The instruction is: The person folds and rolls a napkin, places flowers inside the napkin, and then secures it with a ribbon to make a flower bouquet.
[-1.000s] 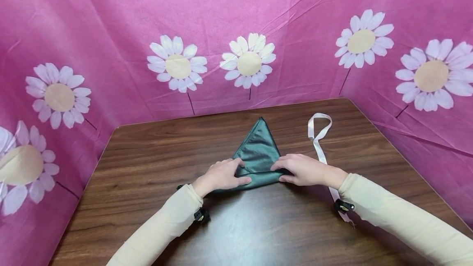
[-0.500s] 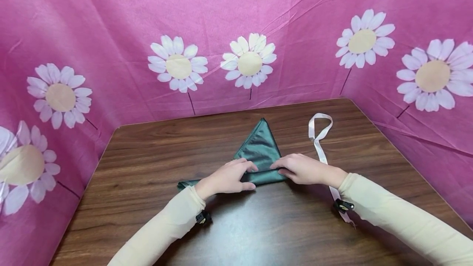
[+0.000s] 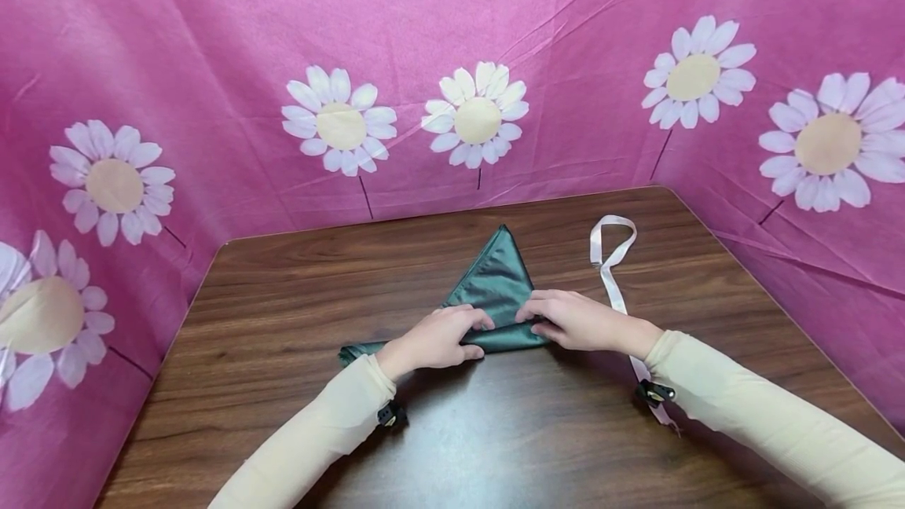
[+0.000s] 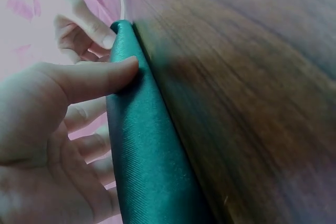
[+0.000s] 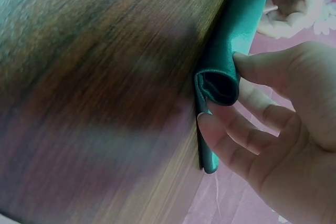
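Note:
A dark green satin cloth (image 3: 495, 281) lies on the table, its far part a flat triangle with the point facing away. Its near edge is turned into a roll (image 4: 149, 145), which opens as a hollow tube in the right wrist view. My left hand (image 3: 441, 338) holds this roll near its middle, thumb on the near side and fingers beyond it. At the right end my right hand (image 3: 573, 322) pinches the roll, thumb on top, with other fingers around the far side. The cloth's left end (image 3: 357, 352) sticks out past my left wrist.
A white ribbon (image 3: 611, 289) with a loop at its far end lies right of the cloth and runs under my right forearm. The brown wooden table (image 3: 283, 289) meets a pink curtain (image 3: 233, 45) printed with daisies along its back and sides.
My left hand has shifted slightly right and nearer along the roll, uncovering the cloth's left end. The right hand stays almost in place, its thumb now drawn in closer to the roll.

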Demonstrator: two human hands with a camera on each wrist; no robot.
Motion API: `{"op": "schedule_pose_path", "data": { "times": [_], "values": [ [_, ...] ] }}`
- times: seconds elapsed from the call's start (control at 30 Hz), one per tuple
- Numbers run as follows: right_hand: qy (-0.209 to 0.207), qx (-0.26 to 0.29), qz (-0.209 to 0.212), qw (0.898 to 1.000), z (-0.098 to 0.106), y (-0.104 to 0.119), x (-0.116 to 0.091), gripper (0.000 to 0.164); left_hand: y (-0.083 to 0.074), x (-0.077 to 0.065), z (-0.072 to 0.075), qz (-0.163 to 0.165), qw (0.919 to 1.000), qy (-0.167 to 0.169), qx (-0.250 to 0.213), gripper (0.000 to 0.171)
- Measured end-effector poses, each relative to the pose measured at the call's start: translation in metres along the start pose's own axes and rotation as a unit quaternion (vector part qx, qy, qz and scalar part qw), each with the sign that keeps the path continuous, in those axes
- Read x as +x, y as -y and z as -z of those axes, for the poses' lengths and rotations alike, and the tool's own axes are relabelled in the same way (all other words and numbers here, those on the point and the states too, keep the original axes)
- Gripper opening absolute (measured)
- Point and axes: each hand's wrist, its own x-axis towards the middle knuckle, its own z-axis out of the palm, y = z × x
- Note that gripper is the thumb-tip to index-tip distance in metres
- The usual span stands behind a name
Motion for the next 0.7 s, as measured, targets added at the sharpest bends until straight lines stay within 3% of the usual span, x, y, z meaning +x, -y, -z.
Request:
{"op": "schedule_pose_path", "data": {
  "times": [0.37,0.53,0.7],
  "values": [
    [0.018,-0.017,-0.023,0.999,0.005,0.0067,-0.0011,0.021,0.0008,0.0003,0.0017,0.006,0.9999,0.006,-0.006,0.031],
    [0.031,-0.034,-0.021,0.999,0.0056,0.0092,-0.0025,0.037,0.0006,-0.0003,0.0026,0.019,0.9997,0.009,-0.01,0.03],
    [0.024,-0.048,-0.017,0.998,0.005,0.0086,-0.0035,0.039,0.0017,0.0001,0.0021,0.02,0.9997,0.008,-0.007,0.03]
  ]
}}
